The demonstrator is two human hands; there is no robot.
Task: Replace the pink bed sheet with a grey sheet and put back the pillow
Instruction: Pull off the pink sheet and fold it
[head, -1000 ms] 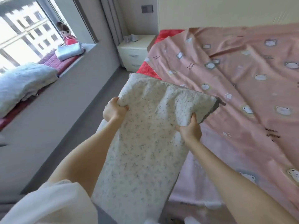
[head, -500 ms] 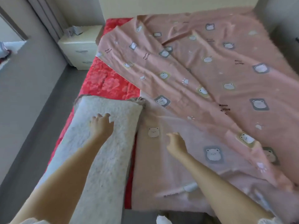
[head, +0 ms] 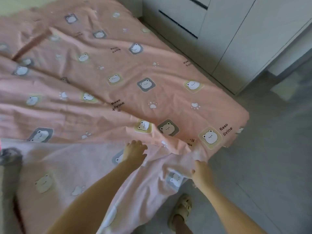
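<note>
The pink bed sheet (head: 118,68) with bear prints covers the bed, and its near part is folded over to show the paler underside (head: 81,166). My left hand (head: 135,153) lies on this pale part with fingers spread. At the bed's near right corner, my right hand (head: 200,171) grips the bunched fold of the sheet. The white fleecy pillow (head: 6,183) lies at the far left edge of the view, mostly cut off. No grey sheet is in view.
A white wardrobe (head: 236,39) stands close along the bed's right side. Grey floor (head: 270,166) runs past the foot of the bed. My foot in a beige slipper (head: 181,210) stands on the floor by the bed's corner.
Both hands let go of the pillow, which now lies at the bed's left side. The view swung right to the bed's corner, where my right hand took the sheet's fold.
</note>
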